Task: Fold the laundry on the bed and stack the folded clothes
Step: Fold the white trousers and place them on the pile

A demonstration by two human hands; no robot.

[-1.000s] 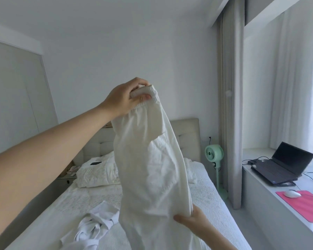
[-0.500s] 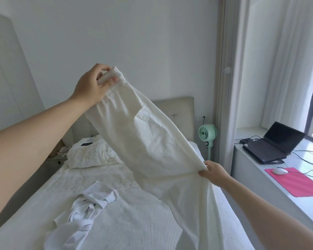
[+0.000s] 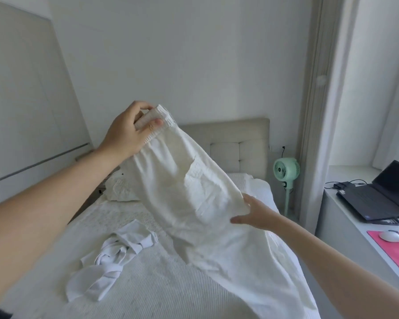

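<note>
Left hand (image 3: pixel 127 132) pinches white trousers (image 3: pixel 194 199) (waistband), right hand (image 3: pixel 255 215) open against them, hiding bed (image 3: pixel 148 284) beyond crumpled garment (image 3: pixel 115 256)

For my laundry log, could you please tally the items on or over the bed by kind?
Trousers, held up: 1
Crumpled garment: 1
Pillow: 1
Total: 3

White trousers' (image 3: pixel 194 203) lower legs cut off by bottom edge.
</note>
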